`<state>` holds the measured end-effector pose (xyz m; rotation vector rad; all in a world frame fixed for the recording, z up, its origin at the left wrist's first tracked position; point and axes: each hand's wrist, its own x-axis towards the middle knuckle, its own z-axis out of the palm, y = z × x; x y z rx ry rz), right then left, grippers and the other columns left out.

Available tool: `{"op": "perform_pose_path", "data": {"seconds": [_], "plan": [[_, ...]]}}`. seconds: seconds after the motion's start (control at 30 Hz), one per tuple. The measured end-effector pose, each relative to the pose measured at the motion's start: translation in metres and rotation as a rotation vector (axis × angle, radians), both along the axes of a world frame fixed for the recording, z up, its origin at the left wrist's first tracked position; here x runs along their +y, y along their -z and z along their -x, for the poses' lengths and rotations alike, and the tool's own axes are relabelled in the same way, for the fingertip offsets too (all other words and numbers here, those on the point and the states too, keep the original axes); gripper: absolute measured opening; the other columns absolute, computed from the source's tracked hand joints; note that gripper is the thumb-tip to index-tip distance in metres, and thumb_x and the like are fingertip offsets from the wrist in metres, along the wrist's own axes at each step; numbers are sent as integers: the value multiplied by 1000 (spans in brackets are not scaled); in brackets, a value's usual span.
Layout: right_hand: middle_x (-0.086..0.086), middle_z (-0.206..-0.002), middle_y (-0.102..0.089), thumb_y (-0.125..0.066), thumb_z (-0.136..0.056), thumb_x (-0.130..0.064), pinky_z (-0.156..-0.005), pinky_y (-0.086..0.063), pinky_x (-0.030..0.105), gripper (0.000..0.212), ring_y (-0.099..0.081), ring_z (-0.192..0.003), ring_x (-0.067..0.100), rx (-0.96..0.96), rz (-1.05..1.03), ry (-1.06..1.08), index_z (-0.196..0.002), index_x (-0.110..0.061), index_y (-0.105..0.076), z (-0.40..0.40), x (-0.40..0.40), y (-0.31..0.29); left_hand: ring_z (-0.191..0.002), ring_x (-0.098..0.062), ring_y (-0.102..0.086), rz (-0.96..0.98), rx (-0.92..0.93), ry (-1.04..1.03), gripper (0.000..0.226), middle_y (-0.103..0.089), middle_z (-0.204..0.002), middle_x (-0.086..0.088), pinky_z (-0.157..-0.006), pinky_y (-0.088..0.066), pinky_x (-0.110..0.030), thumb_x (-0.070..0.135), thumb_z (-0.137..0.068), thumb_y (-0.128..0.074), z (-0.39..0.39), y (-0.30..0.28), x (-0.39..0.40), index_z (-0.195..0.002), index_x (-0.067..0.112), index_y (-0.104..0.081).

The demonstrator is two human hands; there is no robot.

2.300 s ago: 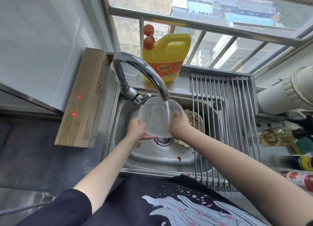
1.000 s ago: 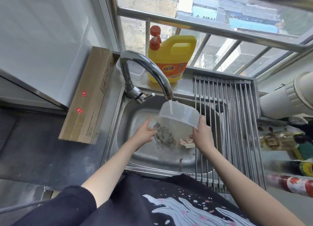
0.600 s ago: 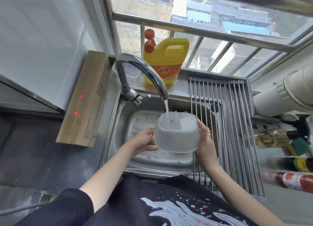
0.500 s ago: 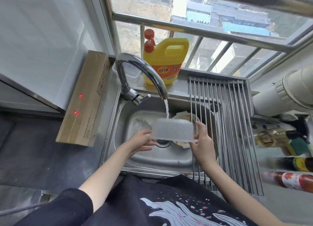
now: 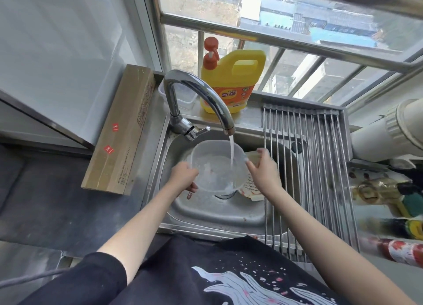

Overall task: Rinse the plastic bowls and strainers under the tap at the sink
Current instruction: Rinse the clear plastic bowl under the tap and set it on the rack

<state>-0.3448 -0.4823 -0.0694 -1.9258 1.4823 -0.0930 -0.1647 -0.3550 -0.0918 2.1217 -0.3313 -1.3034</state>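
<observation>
A clear plastic bowl (image 5: 214, 167) is upright over the steel sink (image 5: 206, 215), mouth up, under the curved tap (image 5: 196, 96). Water runs from the spout into the bowl's right side. My left hand (image 5: 184, 177) grips the bowl's left rim and wall. My right hand (image 5: 263, 169) holds the right rim, fingers pointing up along it. A second plastic piece with a printed label (image 5: 251, 188) lies in the sink behind my right hand, partly hidden.
A yellow detergent jug with an orange pump (image 5: 231, 80) stands on the ledge behind the tap. A steel roll-up drying rack (image 5: 309, 167) covers the sink's right part. A long cardboard box (image 5: 121, 131) lies at the left. Bottles (image 5: 389, 190) lie at the right.
The bowl has been turned from bottom-up and tilted poses to mouth-up under the stream. Both hands shifted with it and stay on its sides.
</observation>
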Motion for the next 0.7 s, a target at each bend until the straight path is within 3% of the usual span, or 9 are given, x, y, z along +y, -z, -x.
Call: {"op": "perform_pose_path", "data": {"seconds": [0.07, 0.17, 0.23, 0.3, 0.4, 0.47, 0.6, 0.7], "plan": [[10, -108, -56, -52, -91, -8, -71, -47, 38, 24, -56, -92, 28, 9, 298, -234, -114, -8, -55, 1, -6, -4, -38, -21, -59, 17, -32, -10, 12, -56, -67, -16, -35, -46, -25, 3, -82, -44, -2, -5, -8, -89, 0, -54], [9, -119, -55, -45, -86, 1, -81, -45, 37, 37, -52, -110, 29, 121, 324, -781, -119, -10, -58, -8, -11, -5, -37, -19, -59, 36, -99, 81, 10, -55, -65, -13, -34, -43, -22, 4, -82, -43, -3, -14, -18, -76, 3, -50], [8, -140, -45, -42, -90, 0, -102, -37, 36, 51, -40, -131, 27, 291, 358, -1001, -139, -13, -45, -19, -16, 2, -35, -18, -57, 34, -154, 159, 15, -56, -62, -10, -33, -40, -20, 4, -83, -42, 0, -20, -24, -70, 7, -49], [7, -156, -25, -41, -94, -3, -115, -19, 34, 60, -21, -144, 22, 485, 466, -1127, -151, -11, -23, -28, -24, 11, -38, -20, -59, 26, -217, 215, 15, -55, -63, -12, -32, -39, -20, 4, -83, -41, 3, -23, -29, -69, 7, -47], [3, -161, -7, -31, -100, -13, -118, 3, 32, 59, -3, -148, 15, 689, 503, -1126, -152, -6, -5, -33, -32, 22, -56, -33, -60, 62, -381, 254, 15, -51, -67, -14, -45, -47, -33, 6, -78, -40, 4, -28, -35, -64, 11, -37], [7, -161, -6, -25, -102, -16, -117, 9, 33, 56, 2, -148, 17, 795, 478, -1102, -151, -2, -3, -36, -30, 27, -65, -35, -50, 85, -524, 282, 23, -50, -73, -20, -57, -38, -38, 4, -80, -42, 5, -31, -35, -63, 12, -28], [15, -160, -1, -27, -102, -22, -118, 9, 40, 60, 7, -148, 26, 938, 485, -1129, -150, 1, 1, -34, -18, 29, -68, -46, -53, 190, -773, 309, 18, -57, -72, -29, -59, -37, -41, 1, -85, -44, 9, -31, -33, -72, 8, -34], [22, -158, 0, -37, -97, -19, -119, 4, 44, 67, 4, -147, 33, 849, 391, -1103, -151, -1, -1, -29, 2, 23, -61, -43, -57, 265, -884, 366, 4, -59, -65, -25, -56, -37, -38, -2, -83, -49, 16, -30, -35, -80, 1, -51]]}}
